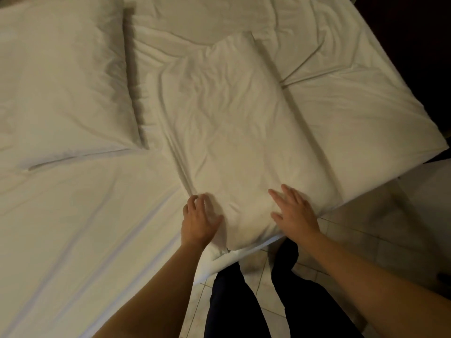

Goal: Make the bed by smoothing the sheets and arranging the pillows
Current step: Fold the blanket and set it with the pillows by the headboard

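Cut off by the left and top edges: far pillow [61, 81]. Cropped left, top and bottom as well: bed [85, 215]. Blurred at the fingers of the left hand [200, 220], so no telling whether gripping or merely pressing the near pillow [239, 142]. Hidden beneath that pillow: part of the sheet [341, 106]. Clipped by the right edge and unidentifiable: small dark thing [445, 276].

On my feed both forearms [161, 289] are bare right up to the near edge of the view. The left hand [200, 220] and right hand [295, 213] are bare too, and the left one's fingers are smeared by blur. Between the arms, near me, are two legs in dark trousers [234, 303], almost black with a navy cast, of plain, loosely creased cloth.
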The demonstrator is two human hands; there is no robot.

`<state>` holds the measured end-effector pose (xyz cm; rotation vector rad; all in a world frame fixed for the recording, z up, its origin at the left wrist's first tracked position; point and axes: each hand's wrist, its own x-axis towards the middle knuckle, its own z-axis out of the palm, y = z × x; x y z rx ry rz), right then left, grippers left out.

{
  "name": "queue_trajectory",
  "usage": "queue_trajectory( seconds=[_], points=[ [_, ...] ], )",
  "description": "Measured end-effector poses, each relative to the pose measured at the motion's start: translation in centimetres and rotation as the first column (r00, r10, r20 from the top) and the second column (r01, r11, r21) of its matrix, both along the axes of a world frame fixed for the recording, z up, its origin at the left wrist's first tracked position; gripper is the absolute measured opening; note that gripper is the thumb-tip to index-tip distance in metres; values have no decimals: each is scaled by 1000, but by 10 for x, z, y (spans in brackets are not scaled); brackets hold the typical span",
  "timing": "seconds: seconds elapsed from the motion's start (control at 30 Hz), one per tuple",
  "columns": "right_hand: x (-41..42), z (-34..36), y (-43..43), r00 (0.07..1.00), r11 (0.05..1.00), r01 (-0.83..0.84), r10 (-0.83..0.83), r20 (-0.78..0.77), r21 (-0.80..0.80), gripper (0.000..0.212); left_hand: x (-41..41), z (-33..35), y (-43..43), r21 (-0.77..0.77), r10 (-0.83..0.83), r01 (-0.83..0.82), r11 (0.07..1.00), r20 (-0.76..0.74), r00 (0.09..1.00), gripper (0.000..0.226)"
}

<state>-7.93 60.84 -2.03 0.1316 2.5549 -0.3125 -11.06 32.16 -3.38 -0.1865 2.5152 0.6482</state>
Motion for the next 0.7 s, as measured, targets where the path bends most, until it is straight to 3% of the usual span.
queue_trajectory(
  seconds=[0.17, 0.33, 0.43, 0.53, 0.7],
  points=[
    [1, -6, 20, 996, 997, -33, 39, 83, -71, 69, 65, -6, 5, 84, 146, -157, 984, 124, 982, 94],
    [-5, -8, 33, 987, 989, -82, 97, 127, -121, 69, 103, -5, 19, 148, 424, -445, 883, 154, 893, 94],
    [-6, -7, 34, 984, 987, -114, 128, 127, -111, 70, 115, -8, 25, 134, 547, -570, 811, 173, 819, 72],
    [-5, -9, 39, 972, 981, -161, 177, 153, -111, 72, 126, -12, 19, 108, 585, -594, 797, 108, 804, 14],
    [-3, -5, 65, 929, 943, -323, 331, 165, -78, 71, 135, -10, 2, 56, 601, -607, 792, 102, 793, 17]
  ],
)
